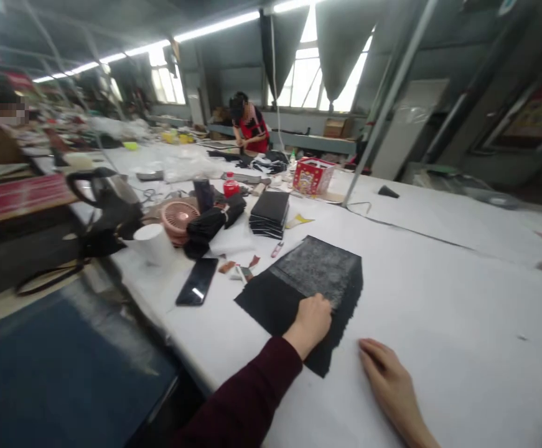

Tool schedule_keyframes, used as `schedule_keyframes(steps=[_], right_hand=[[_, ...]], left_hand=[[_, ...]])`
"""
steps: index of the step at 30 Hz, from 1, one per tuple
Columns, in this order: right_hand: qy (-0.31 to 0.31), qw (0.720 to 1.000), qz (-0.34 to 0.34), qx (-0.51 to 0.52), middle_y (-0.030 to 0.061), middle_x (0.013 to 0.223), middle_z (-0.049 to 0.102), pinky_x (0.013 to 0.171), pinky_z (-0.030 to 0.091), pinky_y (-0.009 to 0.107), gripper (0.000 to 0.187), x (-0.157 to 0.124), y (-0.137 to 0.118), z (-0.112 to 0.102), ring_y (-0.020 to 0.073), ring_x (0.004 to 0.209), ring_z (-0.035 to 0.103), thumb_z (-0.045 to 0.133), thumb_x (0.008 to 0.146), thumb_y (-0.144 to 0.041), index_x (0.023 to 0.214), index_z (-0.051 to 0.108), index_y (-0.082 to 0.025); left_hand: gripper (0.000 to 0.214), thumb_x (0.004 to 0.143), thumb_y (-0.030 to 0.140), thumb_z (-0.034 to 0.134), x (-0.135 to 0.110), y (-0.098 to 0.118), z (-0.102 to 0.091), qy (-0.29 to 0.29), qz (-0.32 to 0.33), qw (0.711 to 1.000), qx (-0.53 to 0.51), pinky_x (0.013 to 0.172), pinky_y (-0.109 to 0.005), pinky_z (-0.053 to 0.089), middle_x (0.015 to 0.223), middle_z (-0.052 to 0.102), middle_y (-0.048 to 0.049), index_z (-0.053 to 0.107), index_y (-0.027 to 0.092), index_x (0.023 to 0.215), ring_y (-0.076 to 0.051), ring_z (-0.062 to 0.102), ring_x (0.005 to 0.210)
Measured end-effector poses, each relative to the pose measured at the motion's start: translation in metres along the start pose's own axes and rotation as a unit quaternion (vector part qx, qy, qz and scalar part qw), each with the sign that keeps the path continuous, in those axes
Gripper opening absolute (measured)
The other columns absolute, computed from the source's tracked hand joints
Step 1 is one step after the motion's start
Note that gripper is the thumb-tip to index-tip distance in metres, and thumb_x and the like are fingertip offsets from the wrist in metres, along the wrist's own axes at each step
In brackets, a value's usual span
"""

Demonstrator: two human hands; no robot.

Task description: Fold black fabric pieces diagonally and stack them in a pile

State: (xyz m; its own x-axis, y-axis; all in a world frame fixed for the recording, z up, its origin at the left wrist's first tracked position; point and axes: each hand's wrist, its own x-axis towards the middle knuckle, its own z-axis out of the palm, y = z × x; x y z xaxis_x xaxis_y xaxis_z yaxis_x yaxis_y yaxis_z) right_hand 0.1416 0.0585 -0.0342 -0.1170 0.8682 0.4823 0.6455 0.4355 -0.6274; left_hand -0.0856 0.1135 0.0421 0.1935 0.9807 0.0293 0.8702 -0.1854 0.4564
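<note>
A stack of black fabric pieces lies on the white table, with a grey speckled piece on top. My left hand, in a dark red sleeve, rests on the stack with its fingers curled under at the edge of the grey piece. What they pinch, if anything, is hidden. My right hand lies flat on the table just right of the stack, fingers stretched out, holding nothing.
A black phone, a white cup, a pink fan, rolled black fabric and a second black stack lie to the left. A red box and a slanted metal pole stand further back. Another person works at the far end.
</note>
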Motion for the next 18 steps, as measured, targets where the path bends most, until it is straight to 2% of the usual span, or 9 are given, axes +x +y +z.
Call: schedule_keyframes(steps=[4,8,11,14,16,18], right_hand=[[-0.005,1.0,0.023,0.019,0.0096,0.109,0.065,0.094,0.051,0.048,0.031,-0.002,0.003,0.009,0.0265,0.104,0.06,0.052,0.094,-0.046,0.102,0.07,-0.023],[0.004,0.999,0.016,0.031,0.0101,0.106,0.066,0.092,0.052,0.047,0.028,-0.002,-0.001,0.011,0.0268,0.102,0.06,0.053,0.094,-0.043,0.103,0.069,-0.022],[0.006,1.0,0.002,0.027,0.0092,0.106,0.066,0.09,0.052,0.046,0.025,-0.002,-0.002,0.008,0.0266,0.102,0.06,0.053,0.095,-0.04,0.104,0.068,-0.023],[0.007,1.0,-0.012,0.021,0.0082,0.106,0.066,0.089,0.052,0.046,0.022,-0.003,-0.003,0.008,0.0266,0.102,0.06,0.053,0.095,-0.036,0.106,0.068,-0.024],[-0.006,0.999,-0.024,0.023,0.008,0.106,0.066,0.089,0.052,0.045,0.022,-0.001,-0.006,0.011,0.0264,0.102,0.059,0.053,0.095,-0.034,0.108,0.067,-0.024],[-0.022,0.999,-0.03,0.04,0.0081,0.108,0.065,0.09,0.052,0.045,0.022,0.004,-0.011,0.014,0.0257,0.103,0.059,0.052,0.095,-0.032,0.111,0.066,-0.024]], left_hand=[[0.023,0.092,0.016,0.043,0.0,-0.004,0.014,0.028,0.01,0.999,0.014,0.082,-0.035,0.05,0.096,0.062,-0.0105,0.065,0.014,0.09,-0.024,0.065,0.093],[0.015,0.095,0.027,0.049,-0.016,-0.008,0.016,0.073,0.002,0.997,0.009,0.081,-0.028,0.049,0.109,0.059,-0.0038,0.058,0.021,0.106,-0.017,0.063,0.092],[0.023,0.089,0.03,0.061,-0.029,-0.011,0.015,0.11,-0.001,0.994,-0.013,0.079,-0.025,0.049,0.11,0.057,-0.0012,0.052,0.022,0.109,-0.014,0.061,0.09],[0.016,0.087,0.03,0.063,-0.035,-0.012,0.014,0.079,0.02,0.996,0.029,0.082,-0.028,0.048,0.102,0.058,-0.0022,0.056,0.02,0.097,-0.018,0.059,0.094],[0.008,0.089,0.028,0.059,-0.035,-0.011,0.013,0.044,0.033,0.996,0.066,0.084,-0.031,0.048,0.098,0.06,-0.0046,0.059,0.019,0.087,-0.021,0.057,0.098],[0.011,0.09,0.021,0.053,-0.032,-0.009,0.013,0.024,0.038,0.996,0.078,0.084,-0.033,0.048,0.095,0.062,-0.0066,0.062,0.018,0.083,-0.022,0.057,0.098]])
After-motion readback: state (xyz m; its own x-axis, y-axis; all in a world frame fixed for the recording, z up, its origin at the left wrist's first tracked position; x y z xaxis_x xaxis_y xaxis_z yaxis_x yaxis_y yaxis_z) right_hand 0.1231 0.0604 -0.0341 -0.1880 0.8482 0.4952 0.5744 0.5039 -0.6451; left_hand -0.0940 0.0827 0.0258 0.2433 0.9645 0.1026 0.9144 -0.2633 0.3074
